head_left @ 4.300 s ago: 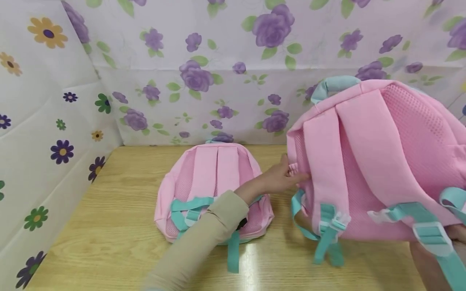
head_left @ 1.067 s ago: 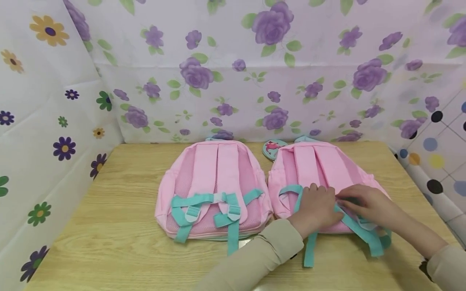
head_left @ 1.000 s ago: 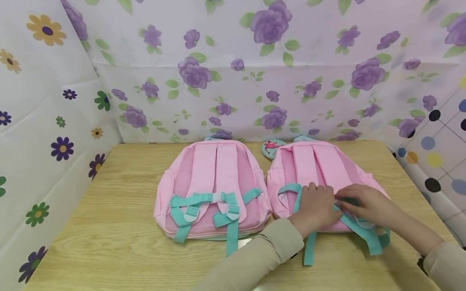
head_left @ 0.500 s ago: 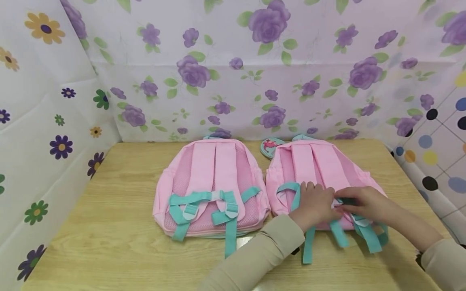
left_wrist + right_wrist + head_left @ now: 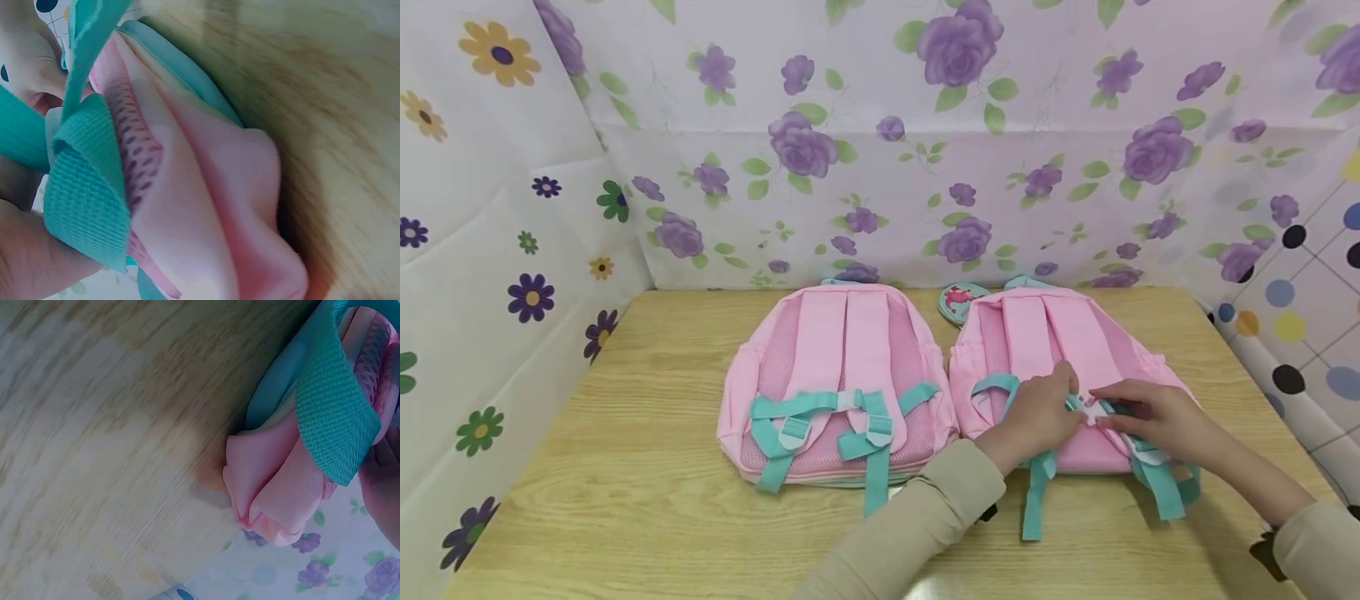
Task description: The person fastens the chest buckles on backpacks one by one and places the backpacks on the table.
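Two pink backpacks lie side by side, shoulder straps facing up. On the right backpack [image 5: 1078,333], my left hand [image 5: 1041,408] and right hand [image 5: 1165,417] meet over a white buckle [image 5: 1092,411] on the teal webbing. Thumb and fingers of the left hand pinch the buckle's left end and its strap, while the right hand pinches its other end. Close up in the left wrist view, teal webbing [image 5: 87,181] loops in front of the fingers and covers most of the buckle. The left backpack [image 5: 868,342] has its white buckle [image 5: 847,400] joined across the straps.
A round teal pouch [image 5: 962,302] with a pink figure sits behind the right backpack. Loose teal strap ends hang over the front of both bags onto the wooden table [image 5: 625,467]. Floral cloth [image 5: 880,167] walls the back and sides.
The right backpack was lowered from the air to beside the left one. Both hands came together at its straps; lately the left hand shifted slightly, bringing the white buckle into sight between them.
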`<action>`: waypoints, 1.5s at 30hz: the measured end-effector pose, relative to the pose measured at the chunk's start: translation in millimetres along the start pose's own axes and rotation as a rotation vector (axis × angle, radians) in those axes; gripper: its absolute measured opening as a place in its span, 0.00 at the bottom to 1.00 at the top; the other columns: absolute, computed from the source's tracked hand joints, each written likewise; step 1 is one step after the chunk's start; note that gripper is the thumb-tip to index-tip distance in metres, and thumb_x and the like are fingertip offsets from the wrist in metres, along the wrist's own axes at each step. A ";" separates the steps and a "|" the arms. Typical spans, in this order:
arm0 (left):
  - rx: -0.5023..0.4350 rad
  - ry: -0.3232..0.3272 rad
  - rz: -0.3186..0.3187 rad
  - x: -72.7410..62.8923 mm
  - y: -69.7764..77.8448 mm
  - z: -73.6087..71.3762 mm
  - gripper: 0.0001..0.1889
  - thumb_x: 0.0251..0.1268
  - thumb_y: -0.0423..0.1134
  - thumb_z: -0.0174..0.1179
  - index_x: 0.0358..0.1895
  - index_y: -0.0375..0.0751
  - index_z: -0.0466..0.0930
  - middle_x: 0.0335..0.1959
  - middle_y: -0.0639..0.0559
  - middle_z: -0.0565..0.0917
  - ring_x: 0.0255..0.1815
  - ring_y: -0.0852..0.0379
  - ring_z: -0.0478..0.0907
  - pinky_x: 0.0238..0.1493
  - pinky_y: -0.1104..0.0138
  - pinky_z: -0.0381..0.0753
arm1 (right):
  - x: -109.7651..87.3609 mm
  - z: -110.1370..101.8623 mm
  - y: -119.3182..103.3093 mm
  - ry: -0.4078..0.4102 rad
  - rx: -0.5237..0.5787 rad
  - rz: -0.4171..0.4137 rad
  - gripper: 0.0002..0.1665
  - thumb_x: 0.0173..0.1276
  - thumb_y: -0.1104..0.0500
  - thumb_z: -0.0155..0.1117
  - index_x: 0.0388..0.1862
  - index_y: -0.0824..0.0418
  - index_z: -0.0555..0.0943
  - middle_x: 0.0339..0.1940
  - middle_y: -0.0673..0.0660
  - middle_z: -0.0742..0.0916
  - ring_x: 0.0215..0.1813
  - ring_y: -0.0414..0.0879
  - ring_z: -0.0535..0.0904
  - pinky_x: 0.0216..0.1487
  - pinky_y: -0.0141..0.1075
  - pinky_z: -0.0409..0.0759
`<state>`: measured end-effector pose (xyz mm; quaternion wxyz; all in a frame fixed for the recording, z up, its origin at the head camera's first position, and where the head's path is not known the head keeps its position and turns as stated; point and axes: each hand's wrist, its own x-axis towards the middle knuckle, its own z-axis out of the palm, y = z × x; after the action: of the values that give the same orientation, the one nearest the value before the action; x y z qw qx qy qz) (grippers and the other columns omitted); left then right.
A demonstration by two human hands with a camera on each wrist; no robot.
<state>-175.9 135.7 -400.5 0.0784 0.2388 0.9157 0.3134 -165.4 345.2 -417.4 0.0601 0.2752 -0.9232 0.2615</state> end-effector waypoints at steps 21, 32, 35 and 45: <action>-0.178 0.016 0.039 -1.6 -14.0 -7.4 0.12 0.61 0.38 0.62 0.47 0.50 0.77 0.35 0.60 0.75 0.33 0.65 0.68 0.34 0.77 0.68 | -5.6 -9.6 -6.5 0.119 -0.100 -0.058 0.25 0.45 0.69 0.75 0.44 0.54 0.82 0.37 0.43 0.81 0.34 0.34 0.72 0.32 0.23 0.69; -0.235 0.055 0.053 -1.8 -15.0 -7.2 0.11 0.59 0.38 0.64 0.45 0.50 0.80 0.39 0.64 0.80 0.38 0.68 0.71 0.40 0.78 0.69 | -3.3 -0.5 -9.8 0.140 -0.074 -0.028 0.25 0.43 0.68 0.76 0.42 0.54 0.83 0.35 0.43 0.81 0.32 0.34 0.69 0.30 0.23 0.68; -0.225 0.064 0.053 -3.0 -14.9 -8.1 0.11 0.58 0.38 0.65 0.45 0.50 0.81 0.39 0.64 0.81 0.37 0.68 0.71 0.38 0.79 0.68 | -2.3 0.9 -9.1 0.152 -0.060 -0.044 0.26 0.42 0.70 0.76 0.42 0.54 0.83 0.36 0.43 0.81 0.32 0.34 0.70 0.31 0.22 0.69; -0.158 0.118 0.052 -3.2 -12.0 -0.3 0.13 0.57 0.41 0.66 0.47 0.50 0.82 0.42 0.63 0.84 0.40 0.72 0.73 0.38 0.82 0.67 | 1.9 1.8 -9.3 0.139 -0.031 0.014 0.23 0.45 0.66 0.76 0.43 0.55 0.85 0.33 0.44 0.84 0.26 0.33 0.66 0.21 0.24 0.62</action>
<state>-177.9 125.7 -407.7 0.0349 0.2368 0.8846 0.4003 -161.9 336.7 -414.2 0.1263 0.2490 -0.9226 0.2661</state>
